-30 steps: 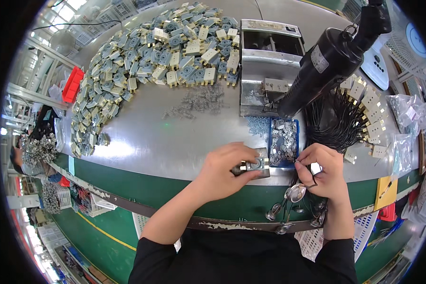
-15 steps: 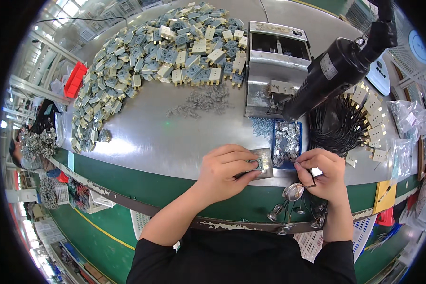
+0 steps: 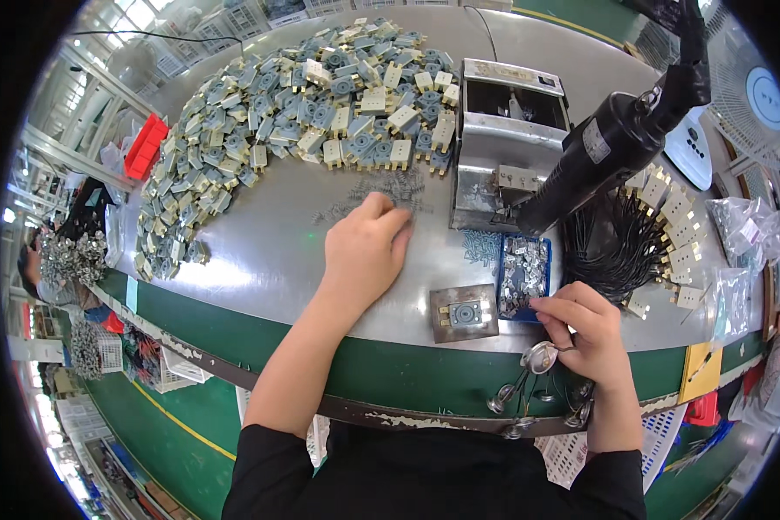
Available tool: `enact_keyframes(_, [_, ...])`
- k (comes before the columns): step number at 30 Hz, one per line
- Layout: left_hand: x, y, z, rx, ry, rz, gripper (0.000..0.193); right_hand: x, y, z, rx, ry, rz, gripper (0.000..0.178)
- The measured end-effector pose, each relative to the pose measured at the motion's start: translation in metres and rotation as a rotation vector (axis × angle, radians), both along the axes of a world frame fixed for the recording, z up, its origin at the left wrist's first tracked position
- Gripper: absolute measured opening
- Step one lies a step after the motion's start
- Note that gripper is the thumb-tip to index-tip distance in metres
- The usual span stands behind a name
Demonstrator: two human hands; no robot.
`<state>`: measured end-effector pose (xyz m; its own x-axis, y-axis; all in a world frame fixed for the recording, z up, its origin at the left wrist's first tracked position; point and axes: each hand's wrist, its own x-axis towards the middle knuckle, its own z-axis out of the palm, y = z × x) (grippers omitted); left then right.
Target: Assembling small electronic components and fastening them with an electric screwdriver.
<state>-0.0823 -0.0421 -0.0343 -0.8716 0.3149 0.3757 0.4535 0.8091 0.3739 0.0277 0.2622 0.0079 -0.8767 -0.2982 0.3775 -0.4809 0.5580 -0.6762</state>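
My left hand (image 3: 366,247) reaches over the heap of small springs (image 3: 388,186), fingers curled down. Its fingertips touch or hover at the heap's near side, and what they hold, if anything, is hidden. Between my hands lies a square metal fixture block (image 3: 442,332), with a small grey housing with brass terminals (image 3: 464,314) set in it. My right hand (image 3: 588,334) pinches thumb and finger together at the near right corner of a blue tray (image 3: 550,269) of small metal parts. Anything in that pinch is too small to name. Shiny domed metal parts on wires (image 3: 539,357) hang beside it.
A big pile of grey and cream housings (image 3: 321,104) covers the far left. A metal machine (image 3: 503,147) and a black cylindrical tool on an arm (image 3: 594,147) stand beyond the tray. Blue screws (image 3: 479,245), black cables (image 3: 611,251) and plastic bags (image 3: 741,230) lie nearby.
My left hand has left the fixture and moved away and leftward to the springs, uncovering the grey housing. My right hand stays by the tray, its fingers now more closed.
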Motion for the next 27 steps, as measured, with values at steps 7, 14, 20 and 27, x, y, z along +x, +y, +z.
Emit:
enact_keyframes(7, [-0.004,-0.002,-0.005,-0.027,0.166,-0.090,0.012,-0.004,0.010,0.001,0.018,-0.009,0.154,0.034])
enact_keyframes(14, [0.030,-0.001,0.007,0.562,-0.458,-0.229,0.006,-0.013,-0.001,0.015,-0.013,-0.152,0.196,0.033])
enact_keyframes(20, [0.046,0.021,0.019,1.154,-1.061,-0.351,0.009,-0.039,-0.028,0.025,-0.055,-0.143,0.179,0.028])
enact_keyframes(27, [0.050,0.030,0.021,1.174,-1.119,-0.318,0.019,-0.050,-0.047,0.026,-0.028,-0.305,0.106,0.026])
